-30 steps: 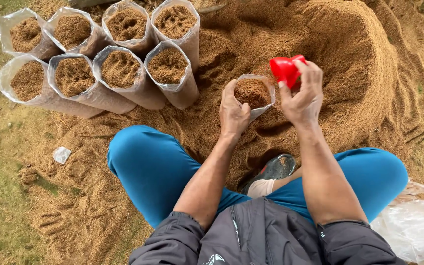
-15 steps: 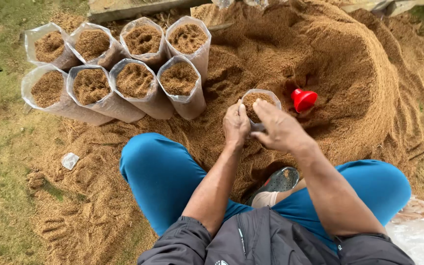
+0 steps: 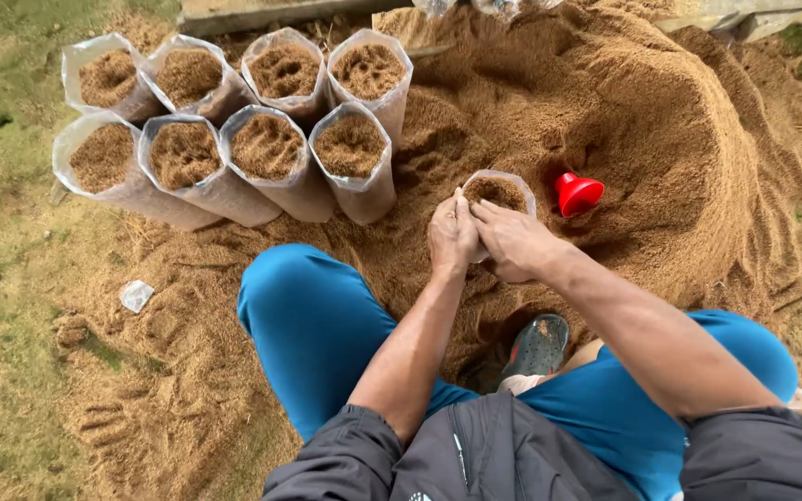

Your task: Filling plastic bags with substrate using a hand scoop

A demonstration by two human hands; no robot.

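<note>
Your left hand and right hand both close around the near side of a clear plastic bag, upright against the sawdust heap and packed brown to its round rim (a red scoop lies just beside it).

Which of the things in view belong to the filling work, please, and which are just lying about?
In use: left hand, right hand, clear bag, sawdust heap, red scoop, eight filled bags.
Lying about: white scrap, wooden plank.
</note>
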